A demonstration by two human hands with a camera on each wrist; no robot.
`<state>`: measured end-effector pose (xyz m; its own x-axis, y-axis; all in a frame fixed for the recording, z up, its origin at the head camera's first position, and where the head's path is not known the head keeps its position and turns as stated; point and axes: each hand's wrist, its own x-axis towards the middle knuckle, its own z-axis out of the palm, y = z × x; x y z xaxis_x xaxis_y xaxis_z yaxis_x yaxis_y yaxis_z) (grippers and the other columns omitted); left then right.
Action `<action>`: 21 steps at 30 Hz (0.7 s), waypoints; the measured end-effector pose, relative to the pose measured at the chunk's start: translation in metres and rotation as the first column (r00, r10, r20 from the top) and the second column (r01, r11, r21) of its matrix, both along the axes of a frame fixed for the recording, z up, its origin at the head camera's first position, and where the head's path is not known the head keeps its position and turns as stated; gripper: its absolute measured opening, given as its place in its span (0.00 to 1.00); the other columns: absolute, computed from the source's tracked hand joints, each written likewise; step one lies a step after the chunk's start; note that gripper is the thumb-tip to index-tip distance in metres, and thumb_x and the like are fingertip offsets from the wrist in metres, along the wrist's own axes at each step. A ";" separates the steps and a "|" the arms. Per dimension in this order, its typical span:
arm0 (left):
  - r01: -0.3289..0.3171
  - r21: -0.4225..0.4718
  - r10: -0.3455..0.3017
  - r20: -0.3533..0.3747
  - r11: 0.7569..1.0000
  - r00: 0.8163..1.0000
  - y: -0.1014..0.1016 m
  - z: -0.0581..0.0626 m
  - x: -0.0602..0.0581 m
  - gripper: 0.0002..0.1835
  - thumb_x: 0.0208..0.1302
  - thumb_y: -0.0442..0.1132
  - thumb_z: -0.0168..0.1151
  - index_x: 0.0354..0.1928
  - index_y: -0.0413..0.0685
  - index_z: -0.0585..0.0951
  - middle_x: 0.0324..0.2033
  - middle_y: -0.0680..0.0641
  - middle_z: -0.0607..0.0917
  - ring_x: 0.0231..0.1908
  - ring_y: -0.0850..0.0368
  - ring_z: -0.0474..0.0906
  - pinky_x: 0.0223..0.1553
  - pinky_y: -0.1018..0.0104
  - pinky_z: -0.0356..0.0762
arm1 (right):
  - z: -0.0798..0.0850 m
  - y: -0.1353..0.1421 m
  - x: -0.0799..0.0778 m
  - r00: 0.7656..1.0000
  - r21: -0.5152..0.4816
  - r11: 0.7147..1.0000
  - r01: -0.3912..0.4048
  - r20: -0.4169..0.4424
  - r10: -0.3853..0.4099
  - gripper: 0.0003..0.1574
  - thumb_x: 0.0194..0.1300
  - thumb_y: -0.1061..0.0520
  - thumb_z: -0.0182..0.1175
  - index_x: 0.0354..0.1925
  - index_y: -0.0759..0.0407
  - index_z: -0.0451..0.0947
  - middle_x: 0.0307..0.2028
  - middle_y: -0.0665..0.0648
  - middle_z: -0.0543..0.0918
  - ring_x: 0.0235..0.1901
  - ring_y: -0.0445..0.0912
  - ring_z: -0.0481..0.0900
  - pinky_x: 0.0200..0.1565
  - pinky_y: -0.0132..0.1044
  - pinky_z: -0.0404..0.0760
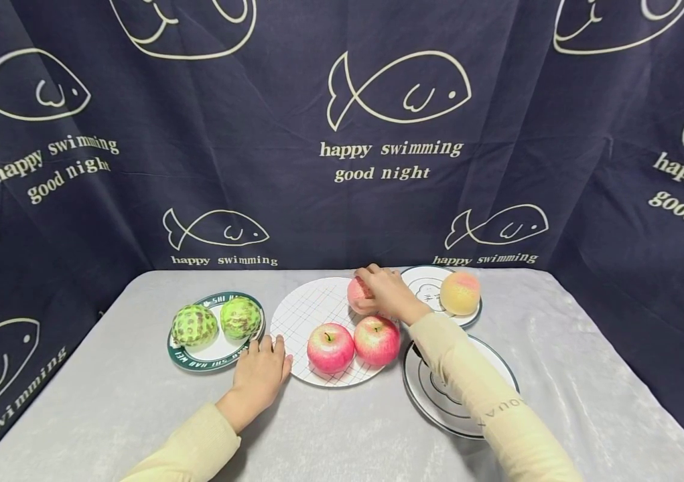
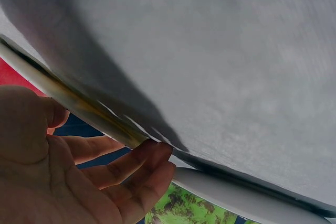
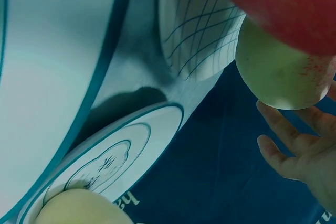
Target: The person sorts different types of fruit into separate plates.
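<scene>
My right hand [image 1: 388,289] holds a pink-and-yellow peach [image 1: 358,294] at the back right of a white grid-patterned plate [image 1: 296,321]. In the right wrist view the peach [image 3: 283,72] shows its pale yellow-green side, with my fingers [image 3: 286,124] against it. Two red apples, a left one [image 1: 330,348] and a right one [image 1: 377,341], sit on the grid plate just in front of it. My left hand [image 1: 260,371] rests at that plate's left edge, and in the left wrist view its loosely bent fingers [image 2: 131,169] touch the rim.
Left of my left hand, a green-rimmed oval plate [image 1: 193,365] bears two green mottled fruits [image 1: 195,325]. At the back right another peach [image 1: 459,293] lies on a white plate [image 1: 420,278]. A larger black-rimmed plate [image 1: 429,395] lies beneath my right forearm.
</scene>
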<state>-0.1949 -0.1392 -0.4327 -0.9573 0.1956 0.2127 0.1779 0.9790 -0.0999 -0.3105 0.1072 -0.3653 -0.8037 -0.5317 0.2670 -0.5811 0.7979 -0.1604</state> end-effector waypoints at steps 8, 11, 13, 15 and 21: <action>0.002 0.002 -0.002 0.000 1.000 1.000 -0.001 0.002 0.000 0.25 0.65 0.49 0.48 0.54 0.36 0.73 0.42 0.37 0.76 0.43 0.40 0.73 0.44 0.49 0.73 | -0.002 0.014 -0.004 0.998 -0.006 0.998 0.061 0.023 -0.061 0.37 0.49 0.46 0.68 0.54 0.60 0.71 0.44 0.61 0.76 0.42 0.56 0.76 0.45 0.54 0.70; 0.004 0.006 -0.004 -0.003 1.000 1.000 -0.001 0.002 0.000 0.25 0.65 0.50 0.48 0.54 0.36 0.73 0.42 0.37 0.76 0.43 0.41 0.73 0.43 0.49 0.73 | -0.003 0.021 -0.006 0.996 -0.008 0.997 0.080 0.030 -0.080 0.37 0.48 0.46 0.68 0.54 0.60 0.71 0.44 0.61 0.76 0.42 0.56 0.76 0.44 0.54 0.70; 0.004 0.008 -0.004 0.000 1.000 1.000 -0.001 0.002 0.000 0.25 0.66 0.50 0.48 0.54 0.36 0.73 0.43 0.37 0.76 0.43 0.40 0.73 0.44 0.49 0.73 | -0.004 0.025 -0.007 0.995 -0.009 0.996 0.091 0.037 -0.090 0.37 0.48 0.46 0.68 0.54 0.59 0.71 0.43 0.61 0.76 0.41 0.56 0.76 0.43 0.53 0.70; 0.003 0.010 -0.003 0.003 1.000 1.000 -0.001 0.002 0.000 0.25 0.66 0.50 0.47 0.54 0.36 0.73 0.43 0.36 0.76 0.43 0.40 0.73 0.44 0.49 0.73 | -0.004 0.029 -0.007 0.994 -0.017 0.995 0.098 0.042 -0.097 0.37 0.48 0.46 0.69 0.54 0.59 0.71 0.42 0.61 0.76 0.40 0.55 0.75 0.42 0.52 0.69; -0.003 0.009 0.002 0.013 1.000 1.000 -0.001 0.002 0.000 0.25 0.65 0.49 0.48 0.54 0.36 0.73 0.43 0.37 0.76 0.43 0.40 0.73 0.44 0.48 0.73 | -0.005 0.041 -0.009 0.992 -0.023 0.993 0.120 0.029 -0.119 0.37 0.48 0.46 0.69 0.54 0.58 0.71 0.43 0.60 0.76 0.40 0.56 0.76 0.41 0.52 0.69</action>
<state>-0.1946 -0.1398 -0.4309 -0.9604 0.1915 0.2024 0.1766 0.9802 -0.0893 -0.3193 0.1479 -0.3703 -0.8682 -0.4253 0.2558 -0.4772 0.8568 -0.1952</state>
